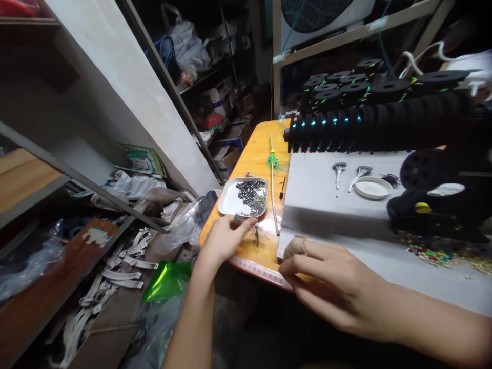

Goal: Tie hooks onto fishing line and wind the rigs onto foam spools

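My left hand is at the near edge of a shallow white tray, thumb and fingers drawn together around a small dark grey bit I cannot identify. Black metal pieces, perhaps swivels or clips, lie in the tray with small yellowish bits. Just right of that thumb, a small brown bristly piece rests on the wooden table. Over the table's front edge, my right hand is closed, with tan tape wrapped round one finger. Whatever its fingertips hold, if anything, is hidden.
A thin rod with a green tassel lies beyond the tray. On the grey sheet are two silvery tassels, a white dish and colourful beads. A black spool rack overhangs the right; cluttered shelving stands left.
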{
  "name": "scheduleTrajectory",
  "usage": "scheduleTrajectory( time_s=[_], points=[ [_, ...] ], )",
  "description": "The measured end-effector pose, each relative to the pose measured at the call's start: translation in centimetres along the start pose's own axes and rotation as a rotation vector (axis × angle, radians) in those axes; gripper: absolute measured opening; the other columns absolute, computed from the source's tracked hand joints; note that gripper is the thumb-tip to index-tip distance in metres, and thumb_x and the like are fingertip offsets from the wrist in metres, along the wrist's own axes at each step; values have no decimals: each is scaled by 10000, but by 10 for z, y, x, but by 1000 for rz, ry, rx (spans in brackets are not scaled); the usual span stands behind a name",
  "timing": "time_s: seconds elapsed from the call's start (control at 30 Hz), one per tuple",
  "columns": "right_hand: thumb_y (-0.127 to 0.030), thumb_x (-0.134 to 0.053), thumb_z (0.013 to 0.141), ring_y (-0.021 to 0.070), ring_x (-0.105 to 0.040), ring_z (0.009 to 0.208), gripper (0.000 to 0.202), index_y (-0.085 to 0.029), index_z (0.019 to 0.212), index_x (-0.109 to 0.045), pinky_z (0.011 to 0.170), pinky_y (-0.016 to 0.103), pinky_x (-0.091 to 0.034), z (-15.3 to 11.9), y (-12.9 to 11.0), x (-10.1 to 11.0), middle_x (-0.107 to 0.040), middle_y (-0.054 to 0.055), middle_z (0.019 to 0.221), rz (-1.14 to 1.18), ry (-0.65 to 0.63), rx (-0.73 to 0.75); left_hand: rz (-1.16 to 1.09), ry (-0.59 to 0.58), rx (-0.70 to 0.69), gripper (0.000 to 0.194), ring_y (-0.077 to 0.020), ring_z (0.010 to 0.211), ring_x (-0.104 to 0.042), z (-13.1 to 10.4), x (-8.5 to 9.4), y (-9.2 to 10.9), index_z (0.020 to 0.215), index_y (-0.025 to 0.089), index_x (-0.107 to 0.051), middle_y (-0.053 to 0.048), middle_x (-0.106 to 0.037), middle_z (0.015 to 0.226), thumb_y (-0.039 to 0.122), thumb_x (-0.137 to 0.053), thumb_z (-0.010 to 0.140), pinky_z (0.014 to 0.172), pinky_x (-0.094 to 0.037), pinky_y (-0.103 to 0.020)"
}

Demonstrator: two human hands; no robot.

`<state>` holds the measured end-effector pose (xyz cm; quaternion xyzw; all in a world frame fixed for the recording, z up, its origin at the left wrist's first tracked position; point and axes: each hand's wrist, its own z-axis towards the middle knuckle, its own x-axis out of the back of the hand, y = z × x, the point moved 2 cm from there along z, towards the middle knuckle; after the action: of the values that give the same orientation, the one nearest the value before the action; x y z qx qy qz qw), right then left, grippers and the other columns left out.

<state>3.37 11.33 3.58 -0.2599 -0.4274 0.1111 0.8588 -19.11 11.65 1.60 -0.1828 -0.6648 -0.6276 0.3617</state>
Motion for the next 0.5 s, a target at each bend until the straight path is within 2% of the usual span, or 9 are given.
scheduleTrajectory(
  time_s=[0.17,0.3,0.43,0.5],
  points=[
    [-77,-468,902,135,-505,663,175,-174,943,-608,580,245,-389,1,4,0,-573,36,768,61,61,-13,16,-54,-42,306,-215,731,-670,-10,-15,6,858,171,-735,-74,-745,819,460,-725,760,673,-493,-301],
    [-110,-503,932,125,-536,696,141,-177,931,-627,607,226,-412,2,5,-2,-596,33,777,104,98,-4,49,-73,-77,130,-208,796,-657,-20,-21,11,808,199,-728,-55,-701,882,320,-682,796,752,-488,-314],
    [-123,-540,918,120,-530,673,128,-169,884,-654,589,229,-416,2,7,1,-595,29,754,152,132,-62,94,-33,-86,122,-218,849,-631,-35,-22,9,748,191,-678,-49,-642,866,255,-622,835,802,-465,-338],
    [-146,-557,915,122,-527,656,127,-169,871,-674,571,238,-416,4,9,3,-592,31,742,170,170,-125,76,25,-83,122,-205,840,-622,-48,-21,7,791,186,-655,-56,-633,890,251,-588,870,756,-469,-313]
  ],
)
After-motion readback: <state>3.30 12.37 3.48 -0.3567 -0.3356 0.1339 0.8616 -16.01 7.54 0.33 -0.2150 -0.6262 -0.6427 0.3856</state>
